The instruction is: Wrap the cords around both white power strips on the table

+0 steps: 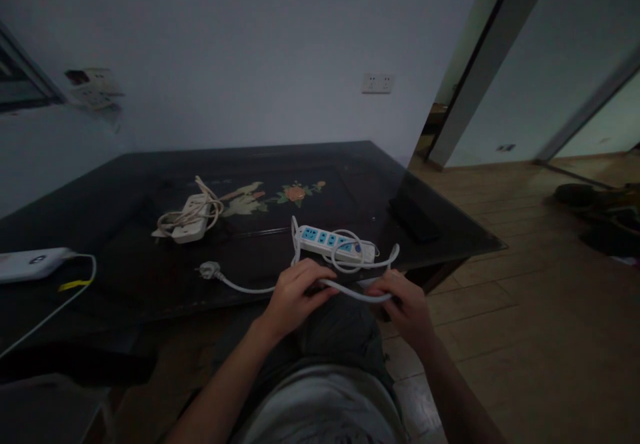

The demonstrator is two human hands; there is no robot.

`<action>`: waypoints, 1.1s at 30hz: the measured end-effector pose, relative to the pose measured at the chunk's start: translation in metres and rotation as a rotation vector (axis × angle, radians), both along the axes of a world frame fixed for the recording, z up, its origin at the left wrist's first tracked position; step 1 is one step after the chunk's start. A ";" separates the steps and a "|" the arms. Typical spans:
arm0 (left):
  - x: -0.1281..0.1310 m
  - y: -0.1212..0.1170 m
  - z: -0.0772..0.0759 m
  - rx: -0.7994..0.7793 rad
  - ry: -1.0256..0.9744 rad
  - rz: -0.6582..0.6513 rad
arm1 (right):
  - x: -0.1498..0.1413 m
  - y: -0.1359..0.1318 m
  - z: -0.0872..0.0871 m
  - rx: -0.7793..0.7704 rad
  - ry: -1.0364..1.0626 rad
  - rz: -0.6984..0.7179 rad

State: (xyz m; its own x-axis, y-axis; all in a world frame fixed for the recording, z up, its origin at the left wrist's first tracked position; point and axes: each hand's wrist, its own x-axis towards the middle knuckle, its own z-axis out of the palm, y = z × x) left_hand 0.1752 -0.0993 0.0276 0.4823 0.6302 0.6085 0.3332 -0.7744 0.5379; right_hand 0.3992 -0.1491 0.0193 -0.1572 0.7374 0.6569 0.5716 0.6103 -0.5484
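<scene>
A white power strip point(336, 243) with blue socket faces lies near the front edge of the dark table, loops of its own cord on and around it. Just in front of it, my left hand point(299, 292) is closed on the white cord point(357, 295), thumb and fingers pinching it. My right hand point(403, 297) grips the same cord farther right, and a short stretch sags between the two hands. From my left hand the cord runs left to its plug point(210, 270), which rests on the tabletop.
Another white power strip point(193, 219), wrapped in its cord, sits farther back on the dark table point(145, 271). At the left edge lies a white device point(35, 264) with a cable and yellow tie. A dark flat object point(414, 219) lies at right. A wall outlet point(377, 83) is behind.
</scene>
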 end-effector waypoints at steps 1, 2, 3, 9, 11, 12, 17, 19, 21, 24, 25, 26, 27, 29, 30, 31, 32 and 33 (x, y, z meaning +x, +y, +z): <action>-0.006 0.002 -0.005 0.064 0.036 0.053 | 0.004 0.000 0.003 -0.025 0.011 0.006; -0.013 0.004 -0.010 0.119 0.068 0.116 | 0.010 -0.001 0.006 -0.048 0.027 0.004; -0.023 0.006 -0.014 0.154 0.096 0.182 | 0.015 -0.002 0.009 -0.066 0.044 -0.004; -0.080 0.012 -0.036 -0.019 0.408 0.392 | 0.037 -0.006 0.017 -0.244 0.131 -0.022; -0.088 0.016 -0.037 -0.056 0.486 0.328 | 0.040 -0.007 0.020 -0.285 0.170 0.050; -0.090 0.018 -0.037 -0.065 0.502 0.309 | 0.042 -0.008 0.023 -0.283 0.181 0.083; -0.094 0.030 -0.026 -0.143 0.562 0.405 | 0.064 -0.016 0.040 -0.092 0.256 0.065; -0.098 0.035 -0.016 -0.143 0.581 0.456 | 0.075 -0.019 0.046 -0.014 0.315 0.025; -0.103 0.041 -0.004 -0.115 0.579 0.490 | 0.082 -0.019 0.052 0.016 0.389 0.042; -0.112 0.047 0.014 -0.044 0.592 0.499 | 0.084 -0.012 0.059 0.020 0.581 0.050; -0.115 0.048 0.019 -0.011 0.604 0.504 | 0.083 -0.008 0.061 0.016 0.658 0.032; -0.120 0.050 0.023 0.025 0.618 0.517 | 0.082 -0.004 0.063 0.001 0.734 0.003; -0.124 0.051 0.027 0.059 0.632 0.537 | 0.080 0.001 0.063 -0.018 0.802 -0.024; -0.134 0.055 0.030 0.114 0.661 0.577 | 0.075 0.012 0.062 -0.081 0.901 -0.059; -0.138 0.057 0.030 0.132 0.677 0.594 | 0.072 0.016 0.060 -0.116 0.930 -0.071; -0.142 0.059 0.029 0.143 0.694 0.608 | 0.069 0.020 0.057 -0.144 0.947 -0.078; -0.144 0.061 0.027 0.146 0.711 0.618 | 0.066 0.024 0.053 -0.168 0.954 -0.079; -0.145 0.063 0.024 0.141 0.723 0.621 | 0.064 0.027 0.050 -0.185 0.955 -0.079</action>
